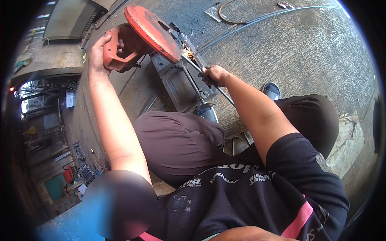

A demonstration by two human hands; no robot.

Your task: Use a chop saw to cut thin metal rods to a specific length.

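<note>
My left hand (97, 58) is closed around the orange-red loop handle (113, 61) of a chop saw. The saw's round red guard (150, 32) tilts down toward the metal base (175, 84), and its lower edge hides most of the cutting disc. Bright sparks (187, 52) fly at that edge, where a thin metal rod (227, 96) meets the saw. Just right of the base, my right hand (216, 75) grips this rod, fingers wrapped round it. A screw clamp (192, 82) crosses the base between my hands.
Long thin rods (277, 14) run across the floor beyond the saw, near a brown ring (223, 15) and a clear plastic bag (214, 14). My shoe (272, 90) stands right of the base. Wire bundles (85, 172) lie at the far left, and a pale sheet (346, 138) at the right.
</note>
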